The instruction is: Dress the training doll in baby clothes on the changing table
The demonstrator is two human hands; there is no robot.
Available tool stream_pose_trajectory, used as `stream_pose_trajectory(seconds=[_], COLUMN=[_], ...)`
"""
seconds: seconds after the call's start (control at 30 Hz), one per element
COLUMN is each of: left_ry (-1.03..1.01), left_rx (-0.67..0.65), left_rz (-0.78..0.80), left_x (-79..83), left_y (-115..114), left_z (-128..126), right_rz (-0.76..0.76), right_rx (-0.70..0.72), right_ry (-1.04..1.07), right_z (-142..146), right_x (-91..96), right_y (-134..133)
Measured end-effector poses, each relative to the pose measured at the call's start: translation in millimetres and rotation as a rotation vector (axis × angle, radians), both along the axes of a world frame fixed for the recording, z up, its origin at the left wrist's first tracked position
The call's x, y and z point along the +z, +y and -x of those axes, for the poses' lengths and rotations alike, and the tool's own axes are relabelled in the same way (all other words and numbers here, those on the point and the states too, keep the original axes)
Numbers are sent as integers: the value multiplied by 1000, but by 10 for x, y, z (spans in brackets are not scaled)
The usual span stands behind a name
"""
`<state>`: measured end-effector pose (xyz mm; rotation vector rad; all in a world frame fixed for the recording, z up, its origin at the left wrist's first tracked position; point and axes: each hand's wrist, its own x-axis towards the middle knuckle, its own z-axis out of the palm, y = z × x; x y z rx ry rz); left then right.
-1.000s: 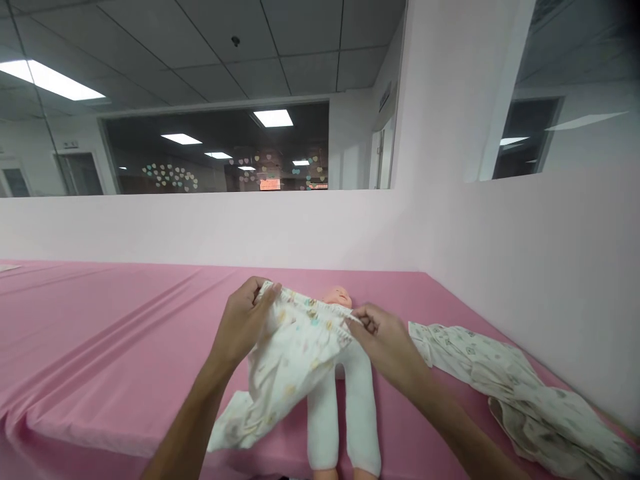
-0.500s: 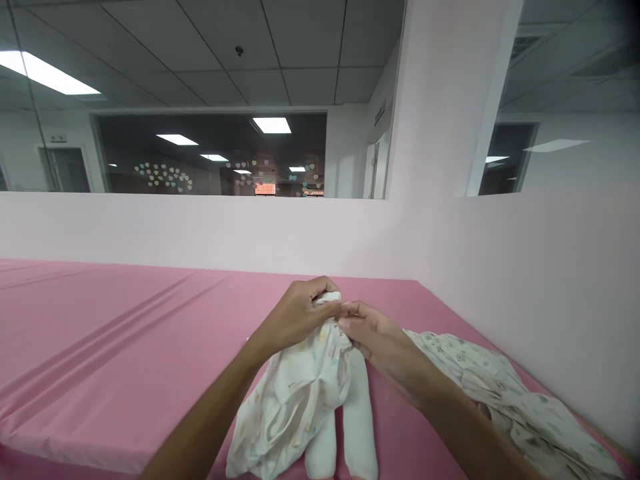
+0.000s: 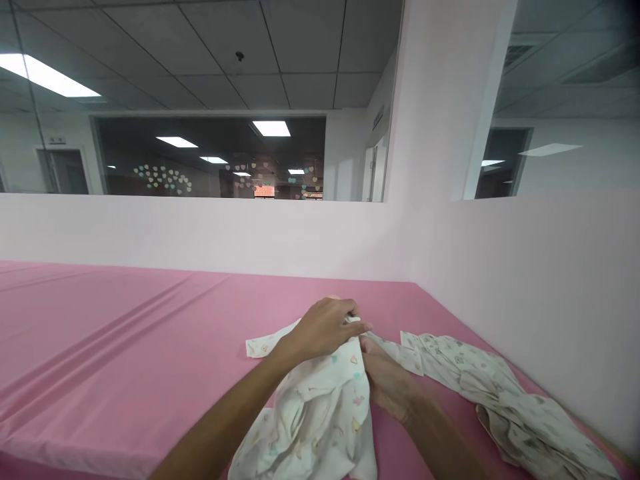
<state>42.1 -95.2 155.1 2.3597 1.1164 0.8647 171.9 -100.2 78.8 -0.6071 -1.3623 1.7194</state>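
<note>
A white baby garment (image 3: 320,400) with a small coloured print lies bunched on the pink bed cover in front of me. One of its sleeves (image 3: 263,345) spreads out to the left, and another printed sleeve end (image 3: 411,360) shows at the right. My left hand (image 3: 327,327) is closed on the top edge of the garment, thumb pointing right. Just below that thumb, my right hand (image 3: 383,377) grips the garment's right edge, its fingertips partly hidden by the cloth. A small pinkish patch shows above my left knuckles; I cannot make out what it is.
A second patterned white cloth (image 3: 495,383) lies crumpled along the right side. The pink padded surface (image 3: 110,347) has creases at the left. White walls (image 3: 200,230) with windows above border the back and right.
Both hands have shifted slightly, the left one to the right and down. The garment now hangs lower, covering most of the two white leg-like shapes. Sleeves have come into view on both sides.
</note>
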Motion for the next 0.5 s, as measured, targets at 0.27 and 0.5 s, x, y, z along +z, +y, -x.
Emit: stream_pose_trajectory(seconds=[0.27,0.5], left_ry=[10,149], left_rx=[381,403], left_rz=[-192,-220], left_x=[-101,-343], left_y=[-412,-355], left_z=[-2,-38], right_rz=[-9,-65], right_rx=[-99,-40], right_ry=[124,174], right_z=[16,126], right_x=[-61,-7], right_y=[-4,-145])
